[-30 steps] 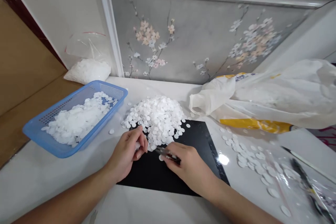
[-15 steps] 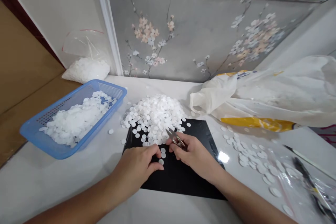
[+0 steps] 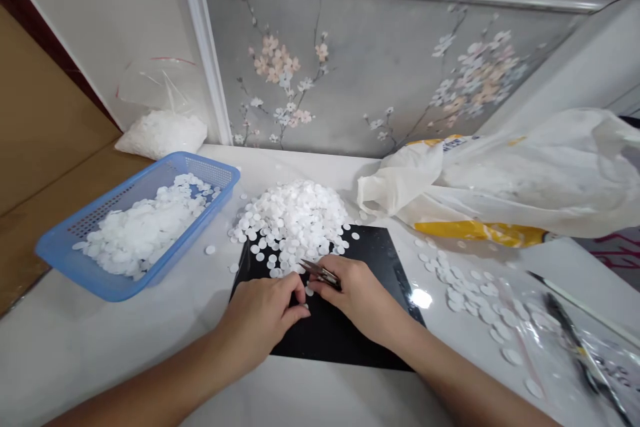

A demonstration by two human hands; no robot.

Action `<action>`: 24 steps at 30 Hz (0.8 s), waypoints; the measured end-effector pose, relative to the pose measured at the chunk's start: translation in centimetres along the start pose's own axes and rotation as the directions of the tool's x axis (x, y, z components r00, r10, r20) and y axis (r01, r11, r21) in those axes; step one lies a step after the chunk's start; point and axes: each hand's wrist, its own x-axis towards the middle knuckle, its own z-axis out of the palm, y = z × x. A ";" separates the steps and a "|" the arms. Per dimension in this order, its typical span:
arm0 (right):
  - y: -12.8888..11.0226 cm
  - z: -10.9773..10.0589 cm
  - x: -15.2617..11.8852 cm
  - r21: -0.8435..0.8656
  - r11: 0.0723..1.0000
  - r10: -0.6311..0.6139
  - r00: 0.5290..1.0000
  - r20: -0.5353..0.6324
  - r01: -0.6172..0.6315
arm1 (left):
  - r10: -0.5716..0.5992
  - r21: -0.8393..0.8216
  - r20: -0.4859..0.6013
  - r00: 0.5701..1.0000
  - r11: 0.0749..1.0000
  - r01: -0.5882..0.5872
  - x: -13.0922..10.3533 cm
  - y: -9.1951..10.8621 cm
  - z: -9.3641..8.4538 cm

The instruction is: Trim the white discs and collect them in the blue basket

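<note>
On the black board point(image 3: 345, 343), my left hand point(image 3: 263, 313) has its thumb and index finger curled close together around a small white disc point(image 3: 306, 306), of which only an edge shows. My right hand point(image 3: 350, 287) grips small metal thread snips point(image 3: 323, 273), their blades pointing left toward my left fingers. Another white disc point(image 3: 309, 291) lies by my right fingertips, partly covered. Just beyond both hands rises a heap of white discs point(image 3: 300, 217), spilling over the board's far edge.
At left stands a blue basket point(image 3: 117, 292) holding more discs, with a clear bag of white pieces point(image 3: 165, 133) behind it. A white and yellow plastic bag point(image 3: 480, 193) lies at right. Nearer are scattered discs point(image 3: 465, 293), a black-handled tool point(image 3: 575, 333) and clear plastic bags.
My right hand has moved left with the snips, close to my left fingers. My left thumb and index finger have closed in on the disc that lay between them.
</note>
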 end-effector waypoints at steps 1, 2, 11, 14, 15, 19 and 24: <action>0.1 -0.1 0.0 0.046 0.998 0.033 0.999 -0.010 -0.033 | 0.003 -0.037 0.000 1.000 0.999 -0.003 0.0 0.0 -0.1; 0.1 -0.2 0.0 0.126 0.989 0.078 0.997 -0.001 -0.077 | 0.003 -0.093 -0.005 1.000 0.996 -0.004 0.0 0.1 -0.3; -0.7 -1.5 -0.1 0.806 0.437 0.203 0.917 0.344 -0.399 | -0.095 -0.713 0.192 0.977 0.671 0.206 0.4 -0.3 -0.6; -0.6 -1.5 -0.1 0.814 0.414 0.214 0.913 0.347 -0.406 | -0.087 -0.688 0.185 0.979 0.700 0.192 0.5 -0.4 -0.5; -0.5 -1.5 0.0 0.812 0.421 0.216 0.914 0.344 -0.405 | -0.089 -0.669 0.184 0.979 0.719 0.191 0.5 -0.4 -0.5; -0.3 -1.2 0.0 0.747 0.550 0.222 0.928 0.301 -0.374 | -0.086 -0.600 0.177 0.980 0.781 0.176 0.7 -0.4 -0.5; -0.1 -0.6 -0.2 0.302 0.943 0.148 0.989 0.006 -0.143 | -0.122 -0.547 0.110 0.986 0.821 0.163 0.4 0.0 -0.6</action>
